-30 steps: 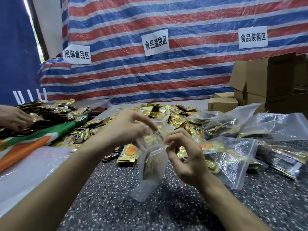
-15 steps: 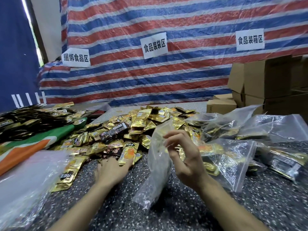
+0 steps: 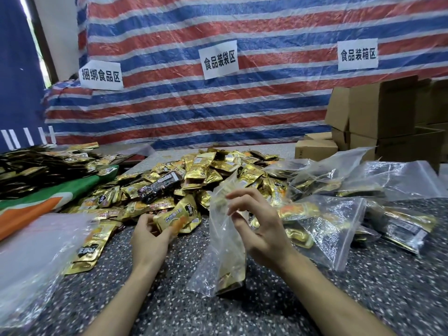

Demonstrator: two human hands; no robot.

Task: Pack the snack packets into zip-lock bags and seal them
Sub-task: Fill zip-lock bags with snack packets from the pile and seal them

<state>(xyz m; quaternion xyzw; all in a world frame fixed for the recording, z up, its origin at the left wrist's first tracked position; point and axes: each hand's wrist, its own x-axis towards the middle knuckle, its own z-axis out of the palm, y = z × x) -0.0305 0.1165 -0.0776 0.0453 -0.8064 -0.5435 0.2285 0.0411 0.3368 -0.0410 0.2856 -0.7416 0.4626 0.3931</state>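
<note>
A clear zip-lock bag (image 3: 219,260) hangs upright over the speckled table, with gold packets showing near its bottom. My right hand (image 3: 259,229) pinches its upper edge with thumb and fingers. My left hand (image 3: 150,235) grips a gold snack packet (image 3: 178,215) with an orange picture, lifted at the near edge of the big pile of gold packets (image 3: 206,175). The packet is left of the bag's mouth and outside it.
Several filled zip-lock bags (image 3: 334,221) lie to the right. A stack of empty clear bags (image 3: 36,258) sits at the left, with dark packets (image 3: 36,166) on a green and orange cloth behind. Cardboard boxes (image 3: 383,112) stand at the back right before a striped tarp.
My left hand left the bag, went down to the pile and now lifts a gold packet. My right hand kept hold of the bag's top. The other person's hand at the left is gone.
</note>
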